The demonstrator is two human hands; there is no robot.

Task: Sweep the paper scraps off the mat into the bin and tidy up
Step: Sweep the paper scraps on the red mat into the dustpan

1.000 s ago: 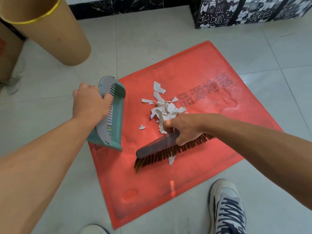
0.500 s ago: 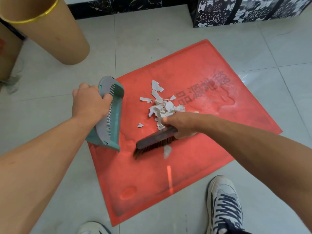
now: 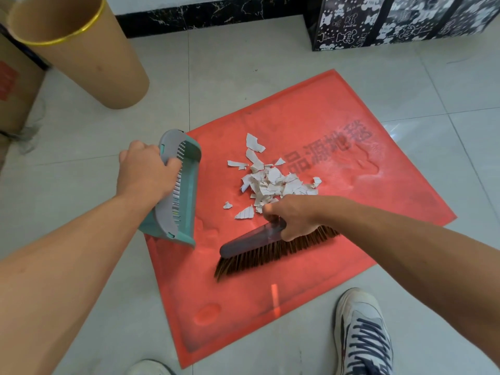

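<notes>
bright, even light; wide-angle edge distortion

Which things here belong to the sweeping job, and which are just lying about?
Job: paper scraps, red mat, brush in right hand, dustpan in left hand, tan bin.
Lying about: cardboard box at left, patterned box at top right.

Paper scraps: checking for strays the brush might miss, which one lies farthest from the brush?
The large scrap at the far tip of the pile, beyond all others; the rest lie closer to the brush.

Curled left hand (image 3: 147, 171), curled right hand (image 3: 293, 217)
</notes>
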